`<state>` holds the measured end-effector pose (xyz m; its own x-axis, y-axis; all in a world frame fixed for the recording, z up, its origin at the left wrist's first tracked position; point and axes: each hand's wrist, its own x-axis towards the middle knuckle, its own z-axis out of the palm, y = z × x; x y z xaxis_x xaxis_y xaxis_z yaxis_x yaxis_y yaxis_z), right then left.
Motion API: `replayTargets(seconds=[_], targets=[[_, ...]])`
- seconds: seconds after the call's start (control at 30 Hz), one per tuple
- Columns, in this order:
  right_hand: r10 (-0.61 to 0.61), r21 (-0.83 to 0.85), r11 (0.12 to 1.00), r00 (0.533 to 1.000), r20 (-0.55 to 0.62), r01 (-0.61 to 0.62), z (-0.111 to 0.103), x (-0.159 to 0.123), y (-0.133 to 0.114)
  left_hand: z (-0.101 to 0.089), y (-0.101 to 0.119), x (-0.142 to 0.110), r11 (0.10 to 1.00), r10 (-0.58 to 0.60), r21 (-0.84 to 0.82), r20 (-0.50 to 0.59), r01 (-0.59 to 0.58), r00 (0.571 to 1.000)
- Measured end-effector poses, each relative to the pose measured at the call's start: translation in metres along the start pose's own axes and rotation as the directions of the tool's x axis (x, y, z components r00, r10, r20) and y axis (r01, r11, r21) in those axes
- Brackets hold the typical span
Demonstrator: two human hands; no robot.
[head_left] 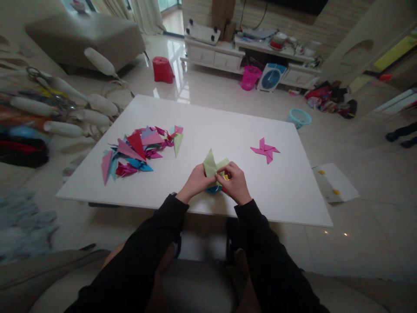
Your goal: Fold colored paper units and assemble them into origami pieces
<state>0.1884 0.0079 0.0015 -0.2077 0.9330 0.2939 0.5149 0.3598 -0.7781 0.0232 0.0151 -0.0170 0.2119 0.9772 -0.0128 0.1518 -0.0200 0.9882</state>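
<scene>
pinching the pale green paper just below the centre of the frame, the left hand has its thumb pressed on the sheet, and the right hand closes thumb and bent fingertips on its right part. the hands cover the folds there, and small blue and yellow pieces show only partly beneath; whether they touch the green paper is hard to tell. both lie over the near edge of the white table. left of them spreads a heap of folded papers, overlapping so that single shapes are hard to separate; to the right lies a pink pinwheel. beyond the table's right corner stands a light blue basket, partly hidden by the tabletop. farther off are a red stool, a pink bin and a fan. at the right edge a person's legs are cut off.
</scene>
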Motion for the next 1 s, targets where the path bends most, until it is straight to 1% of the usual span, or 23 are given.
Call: replayTargets(seconds=[0.2, 0.37, 0.57, 0.83, 1.0], targets=[[-0.007, -0.051, 0.999, 1.000, 0.008, 0.008, 0.000, -0.001, 0.002, 0.002, -0.005, -0.001, 0.997, 0.031, 0.076, -0.004, -0.030, 1.000], [-0.001, -0.093, 0.996, 1.000, 0.023, 0.003, -0.001, -0.002, 0.002, 0.004, -0.005, -0.001, 0.997, 0.049, 0.057, 0.014, -0.049, 0.999], [-0.049, -0.106, 0.993, 0.998, 0.026, 0.051, -0.001, -0.002, 0.006, 0.004, -0.004, -0.002, 0.997, 0.044, 0.057, 0.024, -0.045, 0.999], [-0.072, -0.144, 0.987, 0.997, 0.035, 0.077, -0.001, -0.003, 0.011, 0.003, -0.005, -0.001, 0.996, 0.038, 0.080, 0.024, -0.040, 0.999], [-0.095, -0.124, 0.987, 0.994, 0.047, 0.100, -0.003, -0.003, 0.012, 0.003, -0.001, -0.003, 0.997, 0.024, 0.077, 0.017, -0.026, 1.000]])
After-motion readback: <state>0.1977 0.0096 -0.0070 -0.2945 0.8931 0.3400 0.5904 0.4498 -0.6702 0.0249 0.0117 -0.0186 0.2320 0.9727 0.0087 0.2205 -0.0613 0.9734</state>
